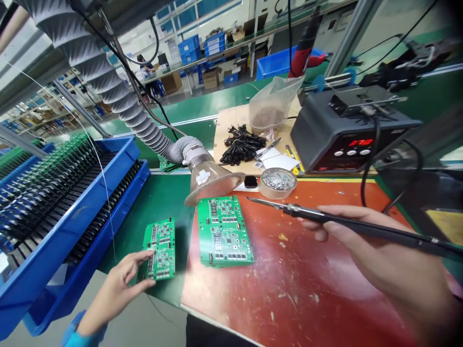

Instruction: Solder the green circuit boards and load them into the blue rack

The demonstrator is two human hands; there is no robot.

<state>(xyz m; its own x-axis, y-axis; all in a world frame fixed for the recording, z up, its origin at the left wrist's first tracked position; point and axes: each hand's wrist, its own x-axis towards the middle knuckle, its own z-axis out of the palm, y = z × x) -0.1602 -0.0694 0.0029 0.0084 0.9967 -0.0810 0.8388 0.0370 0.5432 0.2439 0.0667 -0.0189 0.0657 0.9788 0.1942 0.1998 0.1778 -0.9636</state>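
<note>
Nearest, hands, two: the left hand (125,282) is pinching the left side of one circuit board (162,258) between thumb and fingers, over the green mat (141,207) (rested or lifted, one cannot tell); the right hand (387,258) is gripping one soldering iron (376,229) pen-fashion, its tip hovering just beside the upper right corner of a second board (226,233), which is lying on the red mat (289,289), singly or stacked. Step in hand, as judged: the left hand is positioning its board while the iron is waiting at the ready; the next move is probably calling for a steady pinch, with fingers well apart from the tip. Display modules, two per board, are showing on both. Beyond: one fume hood (213,180), its mouth opening by the second board's far edge; one round tin (275,194), sitting near the iron's tip. At left, blue trays (81,214), two, one above the other, are holding upright boards (47,164), too many for counting. Farther: one soldering station (325,132), three white buttons, red digits glowing; one heap of black leads (238,147); one clear bag (275,108), slumping behind them.
</note>
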